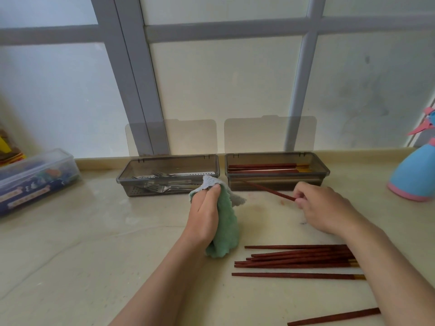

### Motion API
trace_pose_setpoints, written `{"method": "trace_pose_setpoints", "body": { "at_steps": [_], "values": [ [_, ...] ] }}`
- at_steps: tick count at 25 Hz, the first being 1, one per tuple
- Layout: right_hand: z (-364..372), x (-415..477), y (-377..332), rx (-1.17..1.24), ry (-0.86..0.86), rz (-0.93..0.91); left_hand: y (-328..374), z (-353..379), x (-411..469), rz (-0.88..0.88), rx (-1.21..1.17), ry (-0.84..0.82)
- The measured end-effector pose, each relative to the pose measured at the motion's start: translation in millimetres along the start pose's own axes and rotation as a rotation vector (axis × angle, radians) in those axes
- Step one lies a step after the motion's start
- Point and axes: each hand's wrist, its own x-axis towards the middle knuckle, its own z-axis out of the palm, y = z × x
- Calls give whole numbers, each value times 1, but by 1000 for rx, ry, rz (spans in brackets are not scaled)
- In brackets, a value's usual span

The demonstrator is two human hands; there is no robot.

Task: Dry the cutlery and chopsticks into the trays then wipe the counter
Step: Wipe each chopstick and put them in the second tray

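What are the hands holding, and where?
The left hand grips the green cloth around its middle; the right hand pinches one chopstick at its near end.

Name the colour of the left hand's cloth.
The cloth is mint green with a grey underside, head view.

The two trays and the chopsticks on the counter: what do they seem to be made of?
Fork tray and chopstick tray: probably plastic, smoky grey, translucent and glossy; the contents show through the walls. Chopsticks: dark red-brown, matte, with yellowish ends; likely wood or bamboo, but painted plastic cannot be excluded.
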Motion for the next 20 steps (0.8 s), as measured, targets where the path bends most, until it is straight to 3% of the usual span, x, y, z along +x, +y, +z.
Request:
{"method": "trace_pose_setpoints", "body": {
  "at_steps": [3,8,13,20],
  "values": [
    [-6,-12,-13,279,-38,-154,-2,-1,3,-65,-24,72],
    [4,-15,-29,324,-89,-290,-3,1,3,-111,-34,80],
    [13,-18,-41,402,-84,-388,-7,1,6,-25,42,85],
    [26,-16,-64,579,-5,-457,-5,17,-3,71,185,-45]
  ]
}}
